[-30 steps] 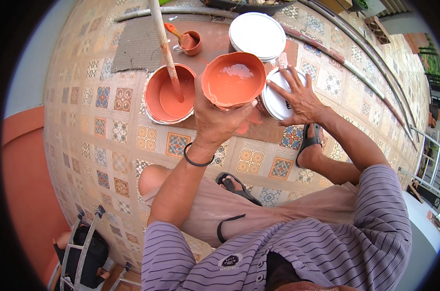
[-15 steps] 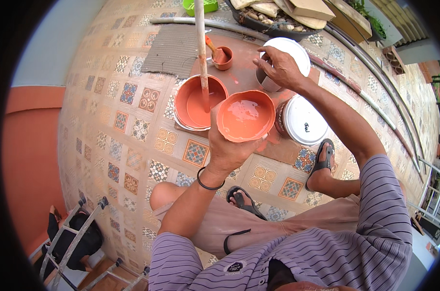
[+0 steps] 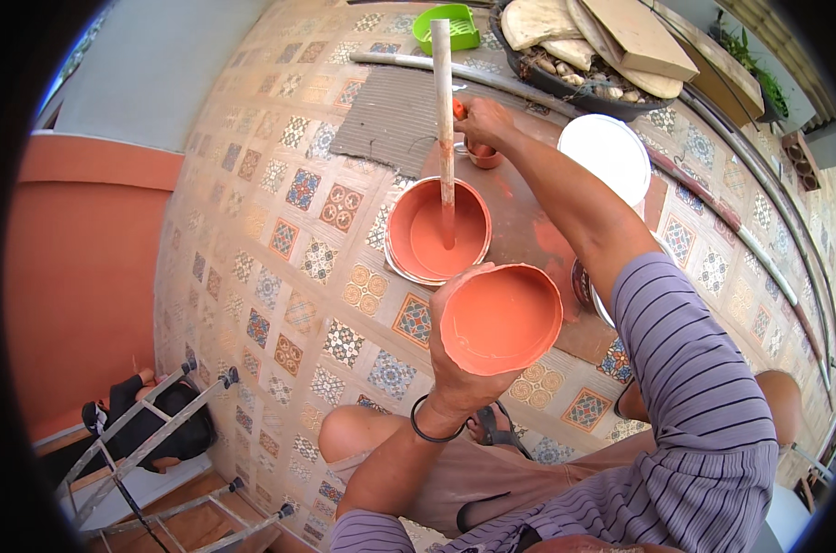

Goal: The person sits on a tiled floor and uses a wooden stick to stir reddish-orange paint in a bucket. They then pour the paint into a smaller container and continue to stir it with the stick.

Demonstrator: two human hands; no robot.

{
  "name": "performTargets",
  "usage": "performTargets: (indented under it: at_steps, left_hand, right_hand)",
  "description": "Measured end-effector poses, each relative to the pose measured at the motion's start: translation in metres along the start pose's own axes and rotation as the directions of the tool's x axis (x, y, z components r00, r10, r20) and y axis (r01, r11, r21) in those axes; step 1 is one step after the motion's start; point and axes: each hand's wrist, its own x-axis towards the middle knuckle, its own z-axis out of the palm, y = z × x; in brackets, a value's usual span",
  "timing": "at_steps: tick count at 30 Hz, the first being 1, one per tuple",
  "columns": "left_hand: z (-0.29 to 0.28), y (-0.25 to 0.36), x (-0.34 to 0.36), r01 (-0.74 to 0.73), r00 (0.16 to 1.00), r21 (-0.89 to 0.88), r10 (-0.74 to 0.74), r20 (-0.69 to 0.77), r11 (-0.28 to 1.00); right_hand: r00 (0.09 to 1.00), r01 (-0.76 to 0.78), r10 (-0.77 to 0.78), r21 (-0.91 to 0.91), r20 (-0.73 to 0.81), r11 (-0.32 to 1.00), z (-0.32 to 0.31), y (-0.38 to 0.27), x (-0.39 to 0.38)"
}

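Note:
My left hand (image 3: 464,369) is wrapped round a round tub of orange paint (image 3: 502,318), tilted toward me in front of the bucket. Beyond it, my right hand (image 3: 482,122) closes on the orange handle of a paintbrush (image 3: 459,109) above a small orange-stained cup (image 3: 484,157); my fingers partly hide the handle, and the bristles are out of sight. Between the hands stands a larger bucket (image 3: 401,263), its inside coated in orange paint. A long paint-streaked stick (image 3: 443,92) rises out of it.
A white lid (image 3: 607,158) and a partly hidden container (image 3: 584,286) lie right of my arm. Behind are pipes (image 3: 409,61), a green basket (image 3: 453,37) and a black basin (image 3: 565,85) of stones. Lower left, a ladder (image 3: 151,415) stands near another person (image 3: 174,419).
My right hand has moved left from beside the white lid to the brush handle at the small cup. My left hand has brought the paint tub lower and nearer to me.

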Motion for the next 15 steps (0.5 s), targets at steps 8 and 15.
performTargets:
  at_steps: [8,15]
  left_hand:
    - [0.007,0.002,0.000,0.020,0.999,-0.160,-0.024,-0.026,0.987]
    - [0.010,0.004,0.010,0.006,1.000,-0.176,-0.007,-0.008,0.984]
  right_hand:
    - [0.947,0.058,-0.012,0.134,-0.320,0.989,-0.035,0.020,-0.027]
    - [0.921,-0.051,0.208,0.426,-0.330,0.903,-0.057,0.033,-0.049]
